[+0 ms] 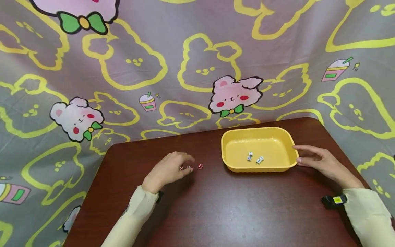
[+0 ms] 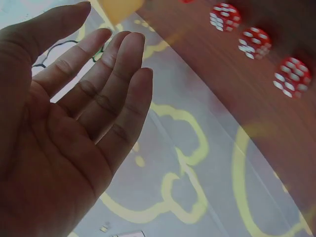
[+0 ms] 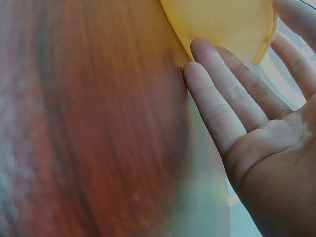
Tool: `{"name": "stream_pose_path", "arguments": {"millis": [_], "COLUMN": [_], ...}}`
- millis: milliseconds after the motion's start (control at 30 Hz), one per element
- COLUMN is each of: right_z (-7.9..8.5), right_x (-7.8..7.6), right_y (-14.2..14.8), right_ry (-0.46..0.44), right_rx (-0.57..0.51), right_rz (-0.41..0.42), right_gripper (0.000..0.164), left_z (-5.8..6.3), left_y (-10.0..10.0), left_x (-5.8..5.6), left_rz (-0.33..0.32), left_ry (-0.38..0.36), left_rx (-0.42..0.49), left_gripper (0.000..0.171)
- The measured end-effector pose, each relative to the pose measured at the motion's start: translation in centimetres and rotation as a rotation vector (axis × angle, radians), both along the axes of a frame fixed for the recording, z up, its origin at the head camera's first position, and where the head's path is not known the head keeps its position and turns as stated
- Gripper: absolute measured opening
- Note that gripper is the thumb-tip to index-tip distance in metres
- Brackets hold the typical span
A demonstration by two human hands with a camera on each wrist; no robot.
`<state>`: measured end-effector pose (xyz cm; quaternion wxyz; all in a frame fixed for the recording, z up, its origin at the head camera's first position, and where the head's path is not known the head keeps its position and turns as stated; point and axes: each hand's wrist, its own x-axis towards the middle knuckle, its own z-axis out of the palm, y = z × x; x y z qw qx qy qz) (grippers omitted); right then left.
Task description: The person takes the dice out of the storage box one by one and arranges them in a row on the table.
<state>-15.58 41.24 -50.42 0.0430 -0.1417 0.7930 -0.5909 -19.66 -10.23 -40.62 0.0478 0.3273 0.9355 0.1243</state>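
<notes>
While the left hand [image 1: 169, 169] hangs over the small red dice [image 1: 200, 166], its fingers are loosely bent and parted, and I see nothing held in them. The dice lie on the surface [image 1: 216, 206], to the left of the yellow tray [image 1: 260, 169]. I judge each die to be very light and hard, probably plastic, so it will not crush, but its smooth faces and rounded corners may let it slip or roll. It seems best to take it by two opposite sides, between the tips of thumb and forefinger, with little force. White dots are pressed or painted on the faces; I cannot tell which.

At the tray's right end is the right hand [image 1: 327, 164], its fingers rather straight and its fingertips touching the outer wall, without closing round it. The tray looks like thin, slightly flexible plastic, with soft corners, so it may slide easily when it is pushed; its rim would be a good place to hold. Inside lie white dice [image 1: 250, 154] with dark dots. The surface is dark reddish-brown, with wood grain and a dull shine; behind it hangs wrinkled grey cloth [image 1: 172, 58] with yellow outlines.
</notes>
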Motion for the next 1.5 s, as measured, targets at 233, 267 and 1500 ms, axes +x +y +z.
{"name": "stream_pose_path", "arguments": {"millis": [233, 267, 1500], "right_z": [0.0, 0.1, 0.2], "right_x": [-0.1, -0.1, 0.1], "right_y": [-0.2, -0.2, -0.1], "right_ry": [0.006, 0.007, -0.021], "right_rx": [0.012, 0.017, 0.012], "right_rz": [-0.010, -0.015, -0.060], "right_gripper": [0.052, 0.051, 0.051], "left_z": [0.8, 0.8, 4.5], "left_y": [1.8, 2.0, 10.2], "left_x": [-0.3, -0.4, -3.0], "left_rz": [-0.027, -0.032, -0.264], "left_ry": [-0.025, -0.023, 0.028], "left_rx": [-0.018, -0.015, -0.021], "left_gripper": [0.025, 0.025, 0.020]}}
